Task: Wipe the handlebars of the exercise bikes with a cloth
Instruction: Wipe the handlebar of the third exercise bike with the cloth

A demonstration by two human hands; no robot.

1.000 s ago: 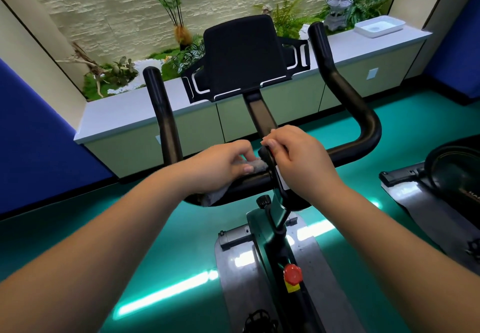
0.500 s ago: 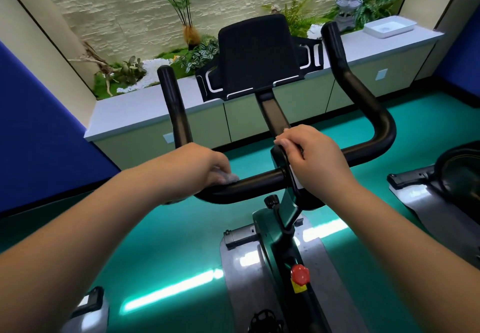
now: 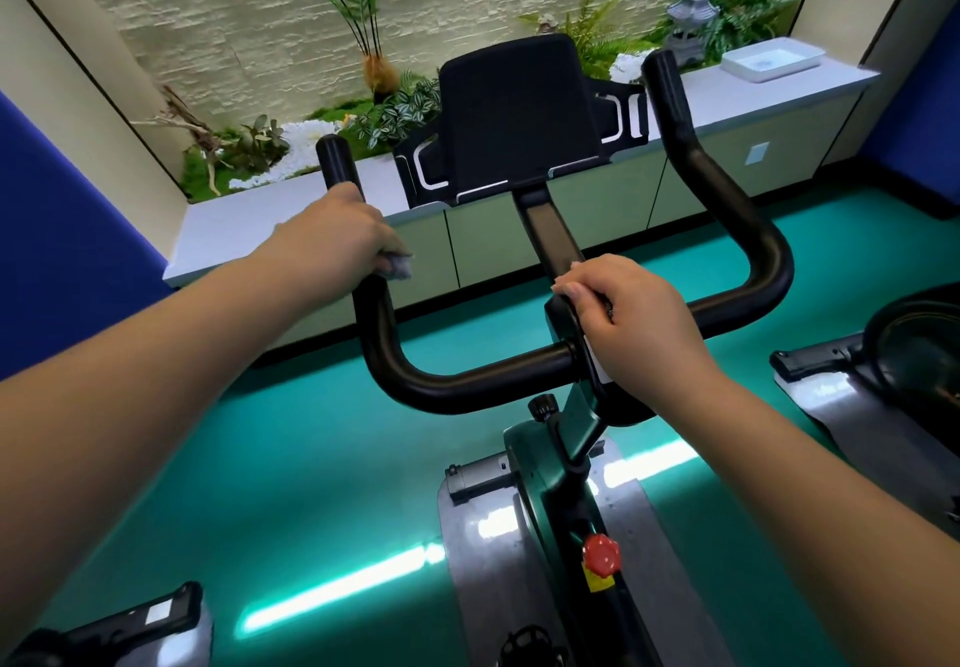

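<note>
A black handlebar (image 3: pixel 467 378) of a green exercise bike (image 3: pixel 561 463) curves up on both sides in front of me. My left hand (image 3: pixel 343 237) grips the upright left arm of the bar just below its tip, with a grey cloth (image 3: pixel 399 265) wrapped under the fingers; only a corner of the cloth shows. My right hand (image 3: pixel 623 318) grips the bar's centre clamp where the stem meets it. The right arm of the bar (image 3: pixel 727 209) is bare. A black tablet holder (image 3: pixel 514 115) stands above the stem.
A second bike (image 3: pixel 904 349) stands at the right, and part of another machine (image 3: pixel 124 625) shows at the bottom left. A low cabinet (image 3: pixel 545 235) with a white tray (image 3: pixel 771 59) and plants runs along the wall. The floor is glossy green.
My left hand slid with the cloth from the bar's centre section out to the left and up the left upright arm. My right hand stayed on the centre clamp.
</note>
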